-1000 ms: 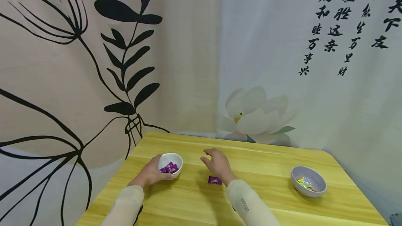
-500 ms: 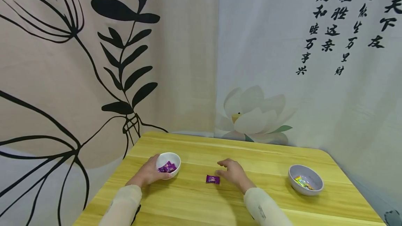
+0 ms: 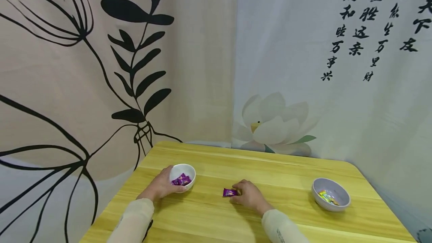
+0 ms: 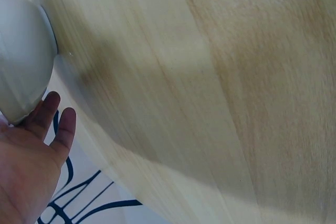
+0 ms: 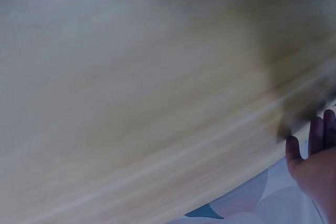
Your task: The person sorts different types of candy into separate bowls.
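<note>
In the head view, my left hand (image 3: 162, 185) holds the white bowl (image 3: 189, 185) by its left side, thumb along the near rim. Several purple-wrapped candies (image 3: 181, 180) lie inside. The left wrist view shows the bowl's outer wall (image 4: 26, 51) above my left hand (image 4: 31, 166). One more purple-wrapped candy (image 3: 230, 192) is on the table, to the right of the bowl. My right hand (image 3: 250, 197) pinches its right end between thumb and fingers. The right wrist view catches my right hand (image 5: 315, 169) at its edge, without the candy.
A greyish-lilac bowl (image 3: 342, 198) with a few yellow-green wrapped candies (image 3: 328, 198) stands on the right of the wooden table (image 3: 287, 171). Behind the table's back edge hangs a printed curtain (image 3: 202, 66).
My right hand first draws back to the right of the loose candy, then comes down and takes its right end. The left hand stays on the white bowl.
</note>
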`<control>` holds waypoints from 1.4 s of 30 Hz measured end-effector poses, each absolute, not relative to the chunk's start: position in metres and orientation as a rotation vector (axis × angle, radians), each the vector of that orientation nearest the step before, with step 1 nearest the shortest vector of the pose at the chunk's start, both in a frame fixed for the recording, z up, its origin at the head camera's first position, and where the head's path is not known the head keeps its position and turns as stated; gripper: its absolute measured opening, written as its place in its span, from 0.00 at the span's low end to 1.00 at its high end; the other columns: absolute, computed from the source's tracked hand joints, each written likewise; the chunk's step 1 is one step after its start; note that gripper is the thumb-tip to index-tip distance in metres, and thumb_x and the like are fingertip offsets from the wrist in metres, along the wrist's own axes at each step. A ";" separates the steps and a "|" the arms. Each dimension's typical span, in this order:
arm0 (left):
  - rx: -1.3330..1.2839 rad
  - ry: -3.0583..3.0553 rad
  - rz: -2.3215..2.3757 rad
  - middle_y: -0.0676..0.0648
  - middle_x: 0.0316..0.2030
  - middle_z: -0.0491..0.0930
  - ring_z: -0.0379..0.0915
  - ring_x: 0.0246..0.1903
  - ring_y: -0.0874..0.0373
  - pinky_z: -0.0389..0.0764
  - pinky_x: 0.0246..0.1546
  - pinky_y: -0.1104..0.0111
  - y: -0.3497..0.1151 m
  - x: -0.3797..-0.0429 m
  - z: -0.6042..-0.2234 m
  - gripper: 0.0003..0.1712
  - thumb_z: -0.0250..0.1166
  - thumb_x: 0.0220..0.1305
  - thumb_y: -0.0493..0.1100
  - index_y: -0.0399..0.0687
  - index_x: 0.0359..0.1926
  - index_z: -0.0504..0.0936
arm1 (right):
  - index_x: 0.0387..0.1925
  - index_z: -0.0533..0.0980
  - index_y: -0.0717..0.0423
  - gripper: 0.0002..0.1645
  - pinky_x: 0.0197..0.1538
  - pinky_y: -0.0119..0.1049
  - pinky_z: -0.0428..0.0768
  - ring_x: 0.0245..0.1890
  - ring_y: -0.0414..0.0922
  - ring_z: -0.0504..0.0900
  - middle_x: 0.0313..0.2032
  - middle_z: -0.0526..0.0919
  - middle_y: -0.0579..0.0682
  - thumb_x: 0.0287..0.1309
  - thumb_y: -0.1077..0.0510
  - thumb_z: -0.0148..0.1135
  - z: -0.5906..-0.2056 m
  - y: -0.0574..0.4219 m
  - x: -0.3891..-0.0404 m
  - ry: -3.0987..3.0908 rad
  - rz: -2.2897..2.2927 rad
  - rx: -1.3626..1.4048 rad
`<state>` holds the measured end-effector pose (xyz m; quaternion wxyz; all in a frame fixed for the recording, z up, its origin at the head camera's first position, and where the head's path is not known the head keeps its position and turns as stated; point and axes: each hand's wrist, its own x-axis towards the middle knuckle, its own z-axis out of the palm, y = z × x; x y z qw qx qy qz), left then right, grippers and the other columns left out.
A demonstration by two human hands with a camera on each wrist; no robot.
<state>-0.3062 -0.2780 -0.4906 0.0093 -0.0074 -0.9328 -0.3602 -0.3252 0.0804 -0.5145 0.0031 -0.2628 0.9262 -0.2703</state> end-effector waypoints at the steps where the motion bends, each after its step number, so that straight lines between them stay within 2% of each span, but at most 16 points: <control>1: -0.023 -2.913 -1.126 0.37 0.62 0.68 0.69 0.57 0.39 0.69 0.58 0.41 -0.278 -0.306 -0.491 0.70 0.82 0.37 0.63 0.38 0.74 0.56 | 0.53 0.81 0.61 0.29 0.51 0.52 0.77 0.44 0.51 0.78 0.45 0.80 0.51 0.54 0.48 0.74 -0.516 0.080 -0.325 2.922 -0.822 -0.834; 7: -0.028 -2.914 -1.120 0.38 0.60 0.70 0.70 0.57 0.40 0.70 0.58 0.42 -0.277 -0.307 -0.491 0.69 0.82 0.37 0.63 0.38 0.74 0.57 | 0.45 0.85 0.56 0.18 0.47 0.51 0.77 0.42 0.50 0.78 0.41 0.80 0.49 0.55 0.52 0.73 -0.520 0.078 -0.326 3.001 -0.743 -0.888; 15: -0.043 -2.899 -1.128 0.38 0.59 0.70 0.70 0.56 0.41 0.71 0.58 0.43 -0.278 -0.308 -0.491 0.67 0.82 0.37 0.62 0.39 0.72 0.59 | 0.42 0.85 0.56 0.13 0.40 0.41 0.78 0.36 0.43 0.77 0.38 0.82 0.46 0.57 0.54 0.71 -0.519 0.077 -0.329 2.975 -0.854 -0.867; 20: -0.058 -2.887 -1.127 0.39 0.59 0.71 0.71 0.55 0.43 0.71 0.57 0.44 -0.279 -0.307 -0.491 0.65 0.83 0.38 0.62 0.39 0.72 0.60 | 0.43 0.85 0.54 0.13 0.39 0.40 0.78 0.35 0.40 0.76 0.36 0.82 0.43 0.60 0.52 0.69 -0.517 0.073 -0.331 2.970 -0.911 -0.792; 27: -0.036 -2.900 -1.132 0.39 0.61 0.69 0.70 0.56 0.42 0.70 0.58 0.43 -0.277 -0.306 -0.489 0.68 0.82 0.37 0.63 0.39 0.74 0.58 | 0.45 0.85 0.55 0.14 0.42 0.43 0.79 0.37 0.44 0.79 0.38 0.84 0.45 0.61 0.52 0.68 -0.501 0.054 -0.336 3.012 -1.003 -0.788; 36: -0.034 -2.895 -1.123 0.37 0.61 0.69 0.70 0.56 0.42 0.71 0.58 0.43 -0.279 -0.307 -0.488 0.68 0.82 0.39 0.63 0.38 0.74 0.57 | 0.44 0.85 0.55 0.15 0.36 0.38 0.76 0.30 0.39 0.75 0.35 0.84 0.44 0.60 0.51 0.68 -0.474 0.003 -0.340 3.059 -1.093 -0.853; 42: -0.051 -2.881 -1.162 0.41 0.57 0.72 0.72 0.52 0.46 0.73 0.56 0.46 -0.277 -0.307 -0.490 0.64 0.82 0.38 0.62 0.42 0.72 0.62 | 0.42 0.86 0.54 0.13 0.35 0.36 0.75 0.29 0.39 0.75 0.33 0.84 0.45 0.59 0.52 0.69 -0.464 -0.032 -0.339 3.089 -1.094 -0.889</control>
